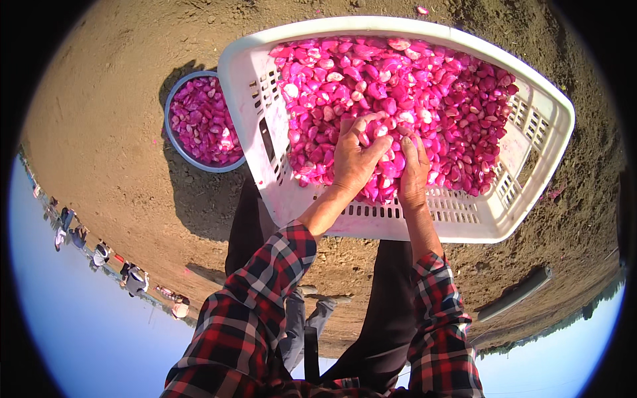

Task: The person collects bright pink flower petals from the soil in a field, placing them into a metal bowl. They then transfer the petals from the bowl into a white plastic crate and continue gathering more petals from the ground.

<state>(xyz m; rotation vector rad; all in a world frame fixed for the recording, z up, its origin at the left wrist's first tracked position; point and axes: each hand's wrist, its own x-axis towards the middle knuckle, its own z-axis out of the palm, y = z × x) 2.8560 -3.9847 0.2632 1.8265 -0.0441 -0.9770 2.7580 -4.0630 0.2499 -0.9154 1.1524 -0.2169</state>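
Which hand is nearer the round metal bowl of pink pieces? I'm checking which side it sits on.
Left. The left hand rests on the pink pieces in the white basket, on the side toward the bowl. The right hand lies beside it, farther from the bowl.

A: Crate (531, 132) position?
B: On the ground (99, 119), just ahead of the person's legs. Kernels (411, 86) fill it.
A: Bowl (174, 142)?
B: Left of the crate, touching its left wall, partly under the rim. More kernels (199, 123) in it.
A: Hands?
B: Both in the crate at its near wall, left hand (355, 159) beside right hand (413, 172), resting on the kernels.
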